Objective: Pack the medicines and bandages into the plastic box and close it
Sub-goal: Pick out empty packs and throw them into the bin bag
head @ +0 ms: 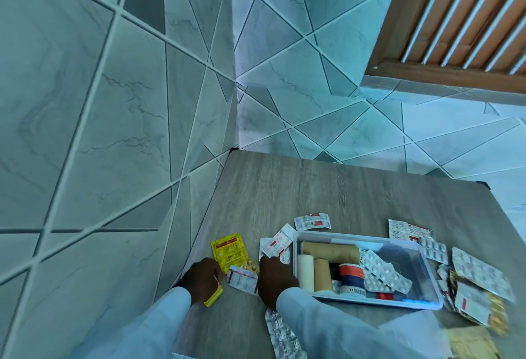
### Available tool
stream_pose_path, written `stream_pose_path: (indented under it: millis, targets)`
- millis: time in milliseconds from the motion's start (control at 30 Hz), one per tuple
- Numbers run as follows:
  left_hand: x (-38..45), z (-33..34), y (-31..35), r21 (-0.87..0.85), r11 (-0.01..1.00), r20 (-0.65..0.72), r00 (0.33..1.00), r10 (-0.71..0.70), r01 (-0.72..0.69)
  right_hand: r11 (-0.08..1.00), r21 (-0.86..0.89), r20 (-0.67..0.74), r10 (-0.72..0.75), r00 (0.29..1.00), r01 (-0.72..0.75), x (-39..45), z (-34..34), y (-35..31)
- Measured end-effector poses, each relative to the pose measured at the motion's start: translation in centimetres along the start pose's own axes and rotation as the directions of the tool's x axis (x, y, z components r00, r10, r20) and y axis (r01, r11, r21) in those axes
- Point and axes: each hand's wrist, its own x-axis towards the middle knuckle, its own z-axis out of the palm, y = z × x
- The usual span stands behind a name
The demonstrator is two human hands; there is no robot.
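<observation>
Table (284, 188), grey wood grain, set in corner of tiled wall (85, 102). Plastic box (421, 262) open near front edge, no lid on; inside: bandage rolls (330, 250), blister strips (384, 272). More blister packs (481, 272) scattered right of box, one strip (312, 221) behind it. Yellow sachet (230, 251) left of box. Left hand (202, 280) curled round small yellow pack (214, 296). Right hand (274, 277) over strips (277, 242) beside box's left wall; finger state cannot tell.

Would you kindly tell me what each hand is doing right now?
Left hand: grips a yellow packet.
Right hand: pinches a blister strip.
</observation>
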Motion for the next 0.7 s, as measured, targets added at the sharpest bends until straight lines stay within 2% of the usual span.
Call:
stream_pose_path:
  millis: [133,300,400,533,633,700]
  targets:
    - [0.0,-0.2,0.3,-0.044,0.998,-0.047,0.998,0.038,-0.041,1.0,0.004,-0.066,-0.027,0.997,0.027,-0.2,0.3,-0.1]
    - [0.5,-0.1,2.7,-0.177,0.98,-0.178,0.982,0.059,-0.091,0.994,0.104,-0.184,0.001,0.983,0.018,-0.9,-0.6,0.9]
    - [0.7,0.4,5.9,-0.25,0.947,-0.27,0.954,0.133,-0.203,0.983,0.174,-0.27,-0.009,0.963,0.058,-2.0,-1.3,2.5]
    - [0.0,1.7,11.0,-0.299,0.861,-0.349,0.887,0.303,-0.412,0.96,0.258,-0.44,0.02,0.898,0.106,-4.6,-2.0,5.9]
    - [-1.9,3.1,14.8,-0.373,0.785,-0.323,0.862,0.391,-0.495,0.944,0.317,-0.557,0.105,0.824,0.094,-6.8,-2.6,9.6]
    - [-3.8,5.1,17.3,-0.421,0.749,-0.199,0.857,0.475,-0.512,0.935,0.351,-0.615,0.193,0.764,0.046,-8.8,-2.7,13.1]
